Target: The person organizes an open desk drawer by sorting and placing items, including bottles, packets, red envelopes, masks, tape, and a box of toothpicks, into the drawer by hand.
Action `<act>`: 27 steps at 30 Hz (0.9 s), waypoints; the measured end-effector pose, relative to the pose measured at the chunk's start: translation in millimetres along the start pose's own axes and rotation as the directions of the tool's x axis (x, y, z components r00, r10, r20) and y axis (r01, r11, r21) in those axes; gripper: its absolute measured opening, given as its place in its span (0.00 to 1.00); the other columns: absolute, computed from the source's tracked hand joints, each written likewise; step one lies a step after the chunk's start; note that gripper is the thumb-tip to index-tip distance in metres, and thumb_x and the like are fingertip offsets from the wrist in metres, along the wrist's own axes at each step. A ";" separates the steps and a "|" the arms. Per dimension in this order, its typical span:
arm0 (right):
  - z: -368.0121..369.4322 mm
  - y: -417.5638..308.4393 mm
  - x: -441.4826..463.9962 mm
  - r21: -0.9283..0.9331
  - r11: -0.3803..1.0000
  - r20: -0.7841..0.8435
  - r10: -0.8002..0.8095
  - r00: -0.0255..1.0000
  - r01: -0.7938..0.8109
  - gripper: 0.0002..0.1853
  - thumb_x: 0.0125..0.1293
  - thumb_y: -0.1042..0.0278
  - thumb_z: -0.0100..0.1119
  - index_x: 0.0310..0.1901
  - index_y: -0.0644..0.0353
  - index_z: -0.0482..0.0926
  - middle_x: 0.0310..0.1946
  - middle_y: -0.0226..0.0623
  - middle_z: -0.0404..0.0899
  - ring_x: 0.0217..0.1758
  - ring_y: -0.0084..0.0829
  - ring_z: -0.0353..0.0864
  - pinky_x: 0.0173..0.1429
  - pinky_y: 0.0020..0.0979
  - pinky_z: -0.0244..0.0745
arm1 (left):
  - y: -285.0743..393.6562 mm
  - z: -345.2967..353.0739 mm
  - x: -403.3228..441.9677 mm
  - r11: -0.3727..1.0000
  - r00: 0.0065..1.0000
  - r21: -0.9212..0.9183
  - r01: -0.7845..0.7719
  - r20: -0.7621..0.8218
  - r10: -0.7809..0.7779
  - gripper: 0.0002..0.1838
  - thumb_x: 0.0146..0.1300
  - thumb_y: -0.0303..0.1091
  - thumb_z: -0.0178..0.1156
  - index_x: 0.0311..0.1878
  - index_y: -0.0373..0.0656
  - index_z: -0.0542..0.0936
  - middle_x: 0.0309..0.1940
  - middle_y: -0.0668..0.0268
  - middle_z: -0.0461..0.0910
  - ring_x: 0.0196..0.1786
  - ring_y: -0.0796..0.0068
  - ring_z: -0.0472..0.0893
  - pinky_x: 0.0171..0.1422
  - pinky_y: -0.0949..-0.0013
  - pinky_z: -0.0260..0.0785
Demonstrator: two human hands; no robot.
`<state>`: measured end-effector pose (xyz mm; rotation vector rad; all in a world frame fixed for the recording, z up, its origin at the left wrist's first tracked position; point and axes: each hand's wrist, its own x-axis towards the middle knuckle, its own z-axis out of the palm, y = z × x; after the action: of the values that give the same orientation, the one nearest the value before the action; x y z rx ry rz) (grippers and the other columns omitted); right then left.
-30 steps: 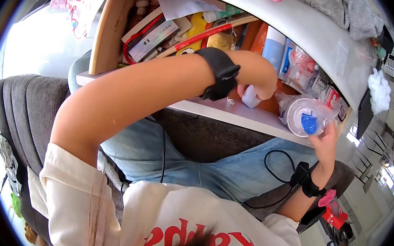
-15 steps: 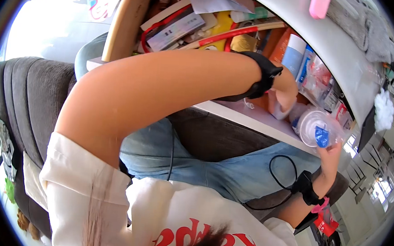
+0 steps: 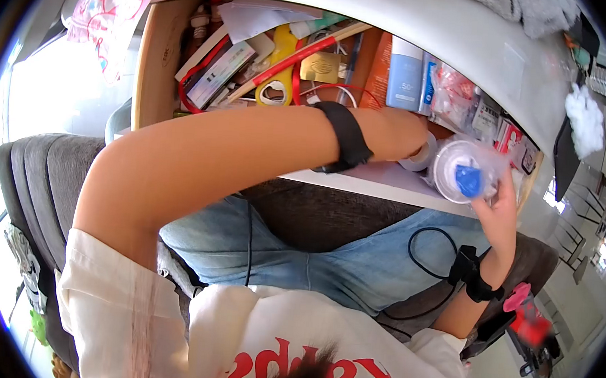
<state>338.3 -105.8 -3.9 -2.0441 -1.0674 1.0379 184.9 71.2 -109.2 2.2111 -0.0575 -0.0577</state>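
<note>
My left arm reaches across the open drawer (image 3: pixel 297 173). My left hand (image 3: pixel 406 136) is bent down at the drawer's front part, on a whitish round object (image 3: pixel 423 157); most of its fingers are hidden. Just right of it, my right hand (image 3: pixel 498 210) grips a clear round plastic container (image 3: pixel 452 173) with a blue patch, wrapped in clear film, over the drawer's right front. Behind my left hand lie a blue bottle (image 3: pixel 404 73) with a white top and a crinkled clear bag (image 3: pixel 452 94) with red parts.
The drawer's left part holds a yellow item (image 3: pixel 282 50), a red-and-wood stick (image 3: pixel 283 65), a gold box (image 3: pixel 320 67) and a white box (image 3: pixel 221 74). Grey cloth (image 3: pixel 547 13) lies on the white tabletop (image 3: pixel 455 17). A black cable (image 3: pixel 411 249) hangs over my jeans.
Over the last second, my left hand and the whitish object have moved right within the drawer, closer to the clear container. My right hand keeps its hold. The camera view has shifted back and forth.
</note>
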 end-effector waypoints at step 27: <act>20.0 -18.5 -35.5 -0.501 0.865 -0.522 -0.336 0.784 0.036 0.11 0.60 0.71 0.53 0.45 0.58 0.76 0.46 0.37 0.76 0.52 0.39 0.73 0.66 0.46 0.52 | 60.8 -40.1 -12.0 0.935 0.956 0.227 0.271 0.051 -0.290 0.22 0.61 0.48 0.55 0.37 0.33 0.70 0.28 0.46 0.76 0.33 0.47 0.78 0.38 0.54 0.69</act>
<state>301.1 -124.0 13.1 -2.3270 -1.2089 -0.0280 174.3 67.6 -36.3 2.4209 0.2173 -0.3165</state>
